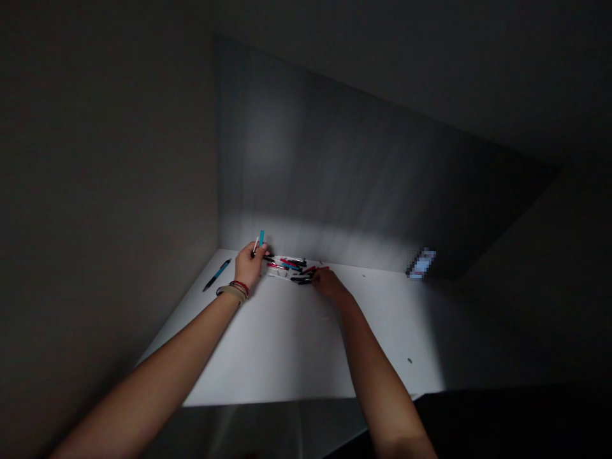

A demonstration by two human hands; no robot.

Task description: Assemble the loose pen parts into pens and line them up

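My left hand [250,264] is closed on a pen with a blue cap [261,240], held upright at the back of a white table [287,344]. Bracelets circle that wrist. My right hand [326,283] rests with fingers closed at the right end of a pile of pens [289,266] in black, red, blue and white. Its fingertips touch a red pen [319,269]; what they grip is too small to name. The pile lies between my two hands, close to the back wall.
A single blue and black pen [217,275] lies apart at the table's left edge. Grey partition walls [335,178] close off the back and left. A small pale object [422,263] sits at the back right. The room is dark beyond the table.
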